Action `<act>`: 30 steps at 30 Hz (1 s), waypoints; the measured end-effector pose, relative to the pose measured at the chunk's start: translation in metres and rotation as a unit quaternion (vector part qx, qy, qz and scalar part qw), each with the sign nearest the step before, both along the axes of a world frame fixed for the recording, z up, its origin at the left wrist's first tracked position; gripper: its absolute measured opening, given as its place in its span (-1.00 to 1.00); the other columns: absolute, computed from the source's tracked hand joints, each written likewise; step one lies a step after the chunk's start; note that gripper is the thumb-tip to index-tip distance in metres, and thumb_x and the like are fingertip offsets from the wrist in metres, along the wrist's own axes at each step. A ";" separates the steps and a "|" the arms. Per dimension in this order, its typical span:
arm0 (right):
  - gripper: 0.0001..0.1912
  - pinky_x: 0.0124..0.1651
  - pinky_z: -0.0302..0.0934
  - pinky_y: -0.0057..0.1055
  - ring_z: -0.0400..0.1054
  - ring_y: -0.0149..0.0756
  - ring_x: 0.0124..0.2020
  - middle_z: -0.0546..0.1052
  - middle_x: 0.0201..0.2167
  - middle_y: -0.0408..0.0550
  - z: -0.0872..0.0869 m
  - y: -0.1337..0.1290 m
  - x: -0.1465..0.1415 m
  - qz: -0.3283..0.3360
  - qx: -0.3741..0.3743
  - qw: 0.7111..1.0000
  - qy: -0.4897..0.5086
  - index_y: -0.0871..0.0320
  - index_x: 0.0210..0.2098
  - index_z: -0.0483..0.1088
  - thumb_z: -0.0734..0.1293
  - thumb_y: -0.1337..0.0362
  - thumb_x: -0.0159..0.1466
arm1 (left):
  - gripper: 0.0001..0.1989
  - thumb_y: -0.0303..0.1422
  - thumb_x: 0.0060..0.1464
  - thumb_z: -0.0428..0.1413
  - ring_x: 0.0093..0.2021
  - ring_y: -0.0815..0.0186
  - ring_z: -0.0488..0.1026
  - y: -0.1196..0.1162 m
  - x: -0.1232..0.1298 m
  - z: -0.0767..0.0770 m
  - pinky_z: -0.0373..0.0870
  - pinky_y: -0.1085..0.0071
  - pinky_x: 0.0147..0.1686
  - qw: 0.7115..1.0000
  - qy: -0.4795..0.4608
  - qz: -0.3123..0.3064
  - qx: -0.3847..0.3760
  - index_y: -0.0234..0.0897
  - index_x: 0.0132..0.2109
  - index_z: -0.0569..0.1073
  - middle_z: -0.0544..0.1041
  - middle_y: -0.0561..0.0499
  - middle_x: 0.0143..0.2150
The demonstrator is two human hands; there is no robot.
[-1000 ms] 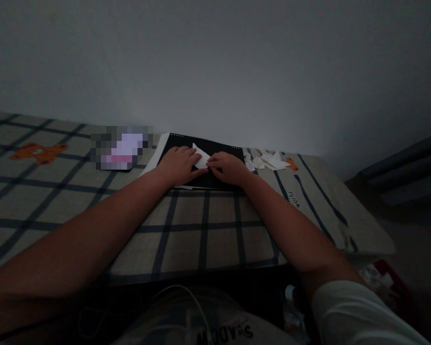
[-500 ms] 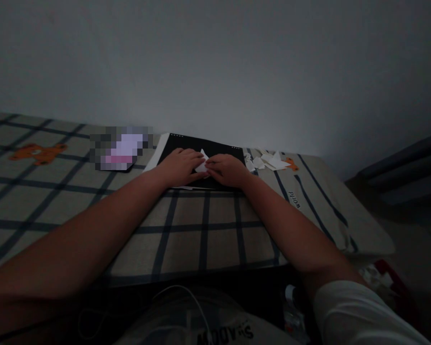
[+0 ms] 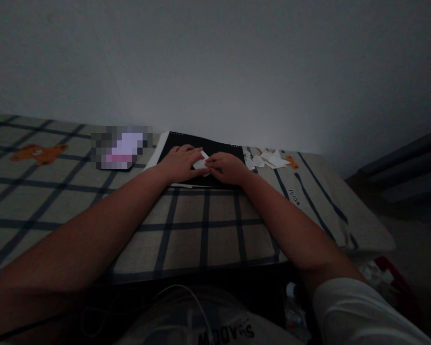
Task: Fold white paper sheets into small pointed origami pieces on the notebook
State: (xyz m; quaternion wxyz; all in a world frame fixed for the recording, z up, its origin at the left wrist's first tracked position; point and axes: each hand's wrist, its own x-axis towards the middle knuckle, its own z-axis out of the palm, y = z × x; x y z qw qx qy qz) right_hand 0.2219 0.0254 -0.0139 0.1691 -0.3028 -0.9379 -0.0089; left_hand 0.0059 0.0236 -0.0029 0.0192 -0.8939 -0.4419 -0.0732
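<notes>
A small folded piece of white paper lies on a black notebook cover, partly hidden by my fingers. My left hand rests on the notebook, its fingers and thumb holding the paper from the left. My right hand pinches the paper's right edge with bent fingers. The two hands almost meet at the paper. White sheets stick out from the notebook's left side.
Folded and torn white paper pieces lie right of the notebook. A phone-like item, blurred out, rests to the left on the checked tablecloth. A grey wall stands behind. Below the edge are a plastic bottle and a red container.
The paper's pointed top, upright half a second ago, now looks lower and blunter between my fingers. Both hands have shifted only slightly.
</notes>
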 end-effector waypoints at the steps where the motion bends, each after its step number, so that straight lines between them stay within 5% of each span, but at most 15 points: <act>1: -0.68 0.07 0.22 -0.21 0.40 -0.15 -0.01 0.56 -0.01 0.15 0.000 0.000 0.000 0.000 0.000 1.000 -0.003 0.27 -0.06 0.56 0.22 0.30 0.34 | -0.33 0.15 0.24 -0.14 0.35 -0.01 0.14 0.001 0.000 -0.001 0.07 0.03 0.24 1.000 -0.001 -0.001 0.000 -0.18 0.27 0.35 0.24 -0.10 0.40; 9: -0.68 0.06 0.23 -0.19 0.39 -0.14 -0.01 0.57 -0.02 0.15 0.001 0.000 0.000 -0.001 -0.009 1.000 0.000 0.25 -0.06 0.56 0.22 0.31 0.35 | -0.32 0.18 0.22 -0.14 0.38 -0.07 0.06 -0.004 -0.004 -0.006 0.04 0.00 0.24 0.999 0.007 0.015 0.036 -0.15 0.25 0.40 0.21 -0.16 0.40; 16: -0.67 0.05 0.24 -0.20 0.41 -0.14 -0.03 0.57 -0.03 0.16 -0.001 0.002 0.000 0.005 -0.003 1.000 0.002 0.27 -0.07 0.57 0.21 0.29 0.36 | -0.40 0.09 0.28 -0.15 0.27 0.01 0.23 -0.005 -0.005 0.001 0.06 0.06 0.17 0.999 0.005 -0.019 0.044 -0.15 0.23 0.42 0.41 -0.10 0.28; 22: -0.67 0.08 0.23 -0.20 0.41 -0.15 0.00 0.56 0.00 0.14 0.000 0.002 0.001 -0.001 -0.011 1.000 0.001 0.25 -0.04 0.56 0.23 0.30 0.35 | -0.50 -0.10 0.36 -0.25 0.27 0.16 0.28 0.005 -0.012 0.004 0.08 0.16 0.13 1.000 0.001 -0.009 0.003 -0.05 0.25 0.40 0.42 0.01 0.29; 30: -0.68 0.06 0.25 -0.21 0.41 -0.15 0.01 0.57 0.01 0.14 0.001 0.001 0.004 -0.005 -0.027 1.000 0.008 0.24 -0.04 0.57 0.24 0.30 0.34 | -0.54 -0.10 0.34 -0.19 0.26 0.14 0.32 0.011 -0.021 0.009 0.19 0.19 0.10 1.000 0.007 -0.027 0.009 -0.08 0.16 0.47 0.44 0.01 0.27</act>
